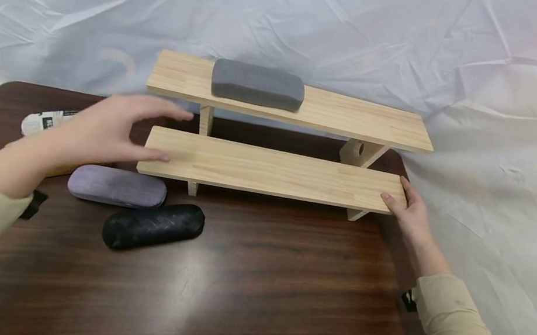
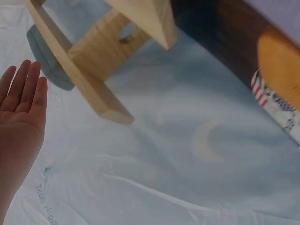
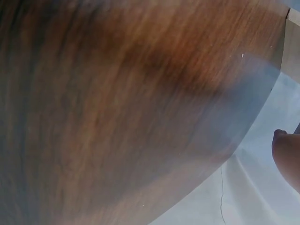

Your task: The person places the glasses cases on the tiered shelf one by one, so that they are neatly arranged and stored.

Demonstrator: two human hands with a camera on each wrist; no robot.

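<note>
A two-tier wooden shelf (image 1: 268, 171) stands at the back of the table, with a grey glasses case (image 1: 258, 85) lying on its upper board. My right hand (image 1: 412, 212) grips the right end of the lower board, thumb on top and fingers at the end edge. Only the thumb (image 3: 287, 157) shows in the right wrist view. At the shelf's left end, my left hand (image 1: 112, 126) holds nothing; its fingers are extended and its thumb is spread apart. In the left wrist view, that palm (image 2: 21, 117) overlaps the area near the grey case (image 2: 49, 61).
Left of the shelf's front lie a purple glasses case (image 1: 117, 186) and a black one (image 1: 154, 226). An orange case (image 2: 279, 65) and a white patterned case (image 1: 44, 121) are partly behind my left arm. Pale sheeting (image 1: 294, 12) hangs behind the table (image 1: 247, 294).
</note>
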